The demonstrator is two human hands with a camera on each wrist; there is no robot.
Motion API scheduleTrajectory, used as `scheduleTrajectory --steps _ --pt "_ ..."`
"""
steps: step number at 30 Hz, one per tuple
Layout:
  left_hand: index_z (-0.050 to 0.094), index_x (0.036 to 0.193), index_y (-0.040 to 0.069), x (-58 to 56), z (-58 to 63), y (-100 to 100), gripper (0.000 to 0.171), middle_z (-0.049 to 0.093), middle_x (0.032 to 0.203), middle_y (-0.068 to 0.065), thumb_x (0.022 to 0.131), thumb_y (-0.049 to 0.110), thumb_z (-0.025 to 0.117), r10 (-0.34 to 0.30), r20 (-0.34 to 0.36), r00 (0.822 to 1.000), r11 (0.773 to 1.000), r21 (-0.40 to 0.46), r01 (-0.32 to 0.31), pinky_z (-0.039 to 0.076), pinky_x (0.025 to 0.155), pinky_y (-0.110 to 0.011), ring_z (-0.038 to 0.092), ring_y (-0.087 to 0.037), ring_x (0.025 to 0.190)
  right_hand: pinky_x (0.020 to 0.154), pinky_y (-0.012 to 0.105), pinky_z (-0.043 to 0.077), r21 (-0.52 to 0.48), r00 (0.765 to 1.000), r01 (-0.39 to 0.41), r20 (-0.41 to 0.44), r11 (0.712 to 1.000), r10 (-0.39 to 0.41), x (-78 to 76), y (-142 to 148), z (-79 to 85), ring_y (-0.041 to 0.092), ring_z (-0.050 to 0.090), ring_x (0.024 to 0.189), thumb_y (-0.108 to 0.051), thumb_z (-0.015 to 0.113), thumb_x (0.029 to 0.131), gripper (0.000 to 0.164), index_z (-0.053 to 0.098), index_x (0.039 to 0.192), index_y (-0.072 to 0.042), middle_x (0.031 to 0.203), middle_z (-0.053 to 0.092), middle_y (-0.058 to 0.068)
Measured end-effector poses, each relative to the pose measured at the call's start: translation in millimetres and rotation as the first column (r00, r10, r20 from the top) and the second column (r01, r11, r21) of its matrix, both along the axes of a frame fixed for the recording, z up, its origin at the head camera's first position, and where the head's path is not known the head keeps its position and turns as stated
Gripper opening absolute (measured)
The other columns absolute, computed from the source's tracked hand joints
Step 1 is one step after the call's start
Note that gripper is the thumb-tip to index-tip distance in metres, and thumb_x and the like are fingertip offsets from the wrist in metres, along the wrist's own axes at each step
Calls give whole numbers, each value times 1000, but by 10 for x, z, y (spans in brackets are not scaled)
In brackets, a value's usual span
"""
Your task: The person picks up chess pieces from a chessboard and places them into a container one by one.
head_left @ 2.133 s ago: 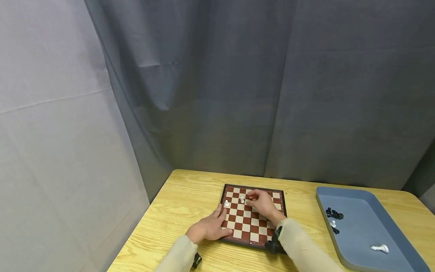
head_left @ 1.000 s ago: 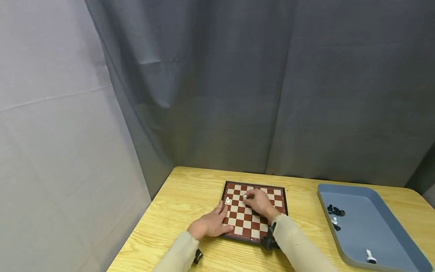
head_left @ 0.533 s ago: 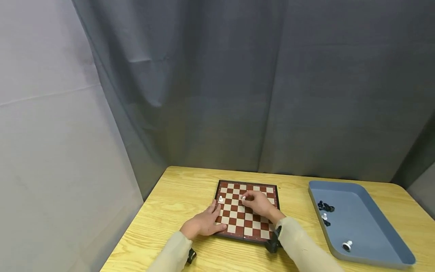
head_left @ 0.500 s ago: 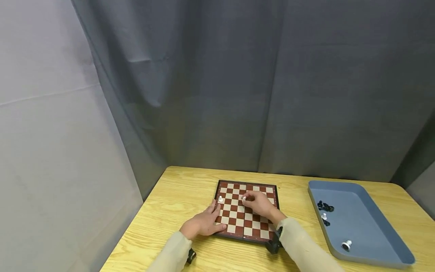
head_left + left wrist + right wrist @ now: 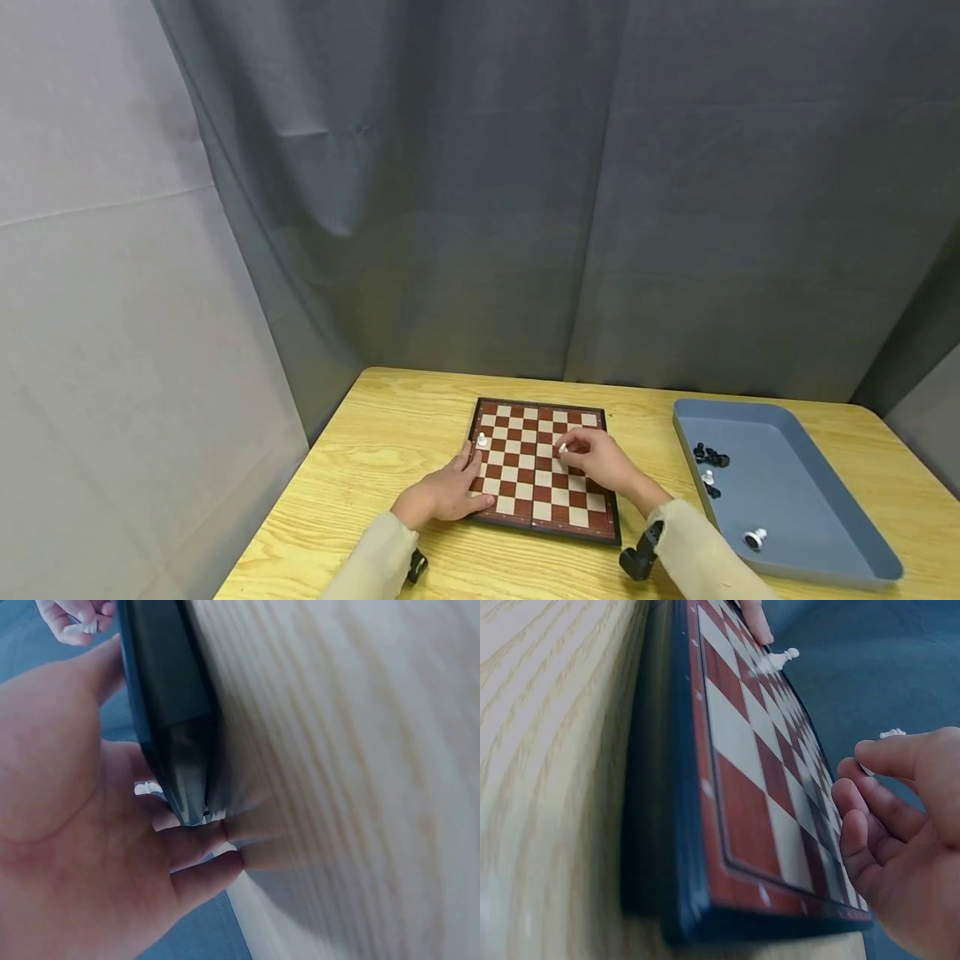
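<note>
My left hand [image 5: 444, 493] lies with straight fingers along the left edge of the folding chessboard [image 5: 517, 473], its thumb at the near corner. A white pawn [image 5: 482, 441] stands on a square near that edge, just beyond the fingertips. Over the right half of the board, my right hand [image 5: 603, 460] pinches a small white chess piece [image 5: 562, 448] between thumb and fingers. The right wrist view shows the piece's notched top [image 5: 892, 733] above the thumb, the rest mostly hidden, and the hand raised off the squares.
A blue-grey tray [image 5: 817, 500] stands to the right on the wooden table [image 5: 390, 417]. Inside it, several black pieces [image 5: 712, 457] and a small white piece [image 5: 708, 477] lie by the left wall. A larger white piece [image 5: 755, 538] lies near the front. Grey curtains enclose the table.
My right hand took hold of the small white piece and moved right with it across the board. The left hand stayed at the edge. The larger white piece in the tray turned and rolled left.
</note>
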State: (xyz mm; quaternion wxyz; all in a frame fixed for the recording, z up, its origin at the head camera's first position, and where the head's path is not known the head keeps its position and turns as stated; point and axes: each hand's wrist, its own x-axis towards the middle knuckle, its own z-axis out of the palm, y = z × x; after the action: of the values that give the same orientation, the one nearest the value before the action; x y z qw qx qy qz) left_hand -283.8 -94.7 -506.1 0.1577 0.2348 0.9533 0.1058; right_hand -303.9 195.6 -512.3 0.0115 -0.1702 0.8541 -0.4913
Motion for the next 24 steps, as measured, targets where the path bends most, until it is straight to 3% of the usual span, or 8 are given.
scheduleTrajectory --steps 4,11,18,24 --pt "16 152 8 -12 -15 -5 83 1 158 -14 94 59 43 0 3 1000 1000 1 0 38 101 -42 17 -27 142 55 32 48 -2 1000 -2 11 1000 2 54 133 69 23 56 72 -8 61 93 16 65 106 1 89 62 10" --pt "17 152 8 -23 -20 -5 83 2 158 -14 93 59 44 3 6 1000 1000 8 -3 38 100 -42 17 -28 141 70 45 50 -4 1000 28 7 1000 -28 151 342 225 25 59 82 -10 61 93 20 63 108 2 90 62 10" --pt "16 152 7 -28 -1 1 81 1 158 -14 95 57 43 2 16 1000 1000 17 -2 37 102 -42 16 -27 142 68 41 50 -22 999 50 18 999 -49 222 566 343 32 59 82 -12 60 94 19 63 109 0 92 62 16" --pt "17 152 6 -33 6 23 81 1 157 -15 95 57 43 -2 32 999 1000 28 1 35 103 -42 16 -28 142 65 39 49 14 996 90 10 996 -90 273 776 369 33 57 79 -17 60 95 21 62 110 -2 86 60 10"
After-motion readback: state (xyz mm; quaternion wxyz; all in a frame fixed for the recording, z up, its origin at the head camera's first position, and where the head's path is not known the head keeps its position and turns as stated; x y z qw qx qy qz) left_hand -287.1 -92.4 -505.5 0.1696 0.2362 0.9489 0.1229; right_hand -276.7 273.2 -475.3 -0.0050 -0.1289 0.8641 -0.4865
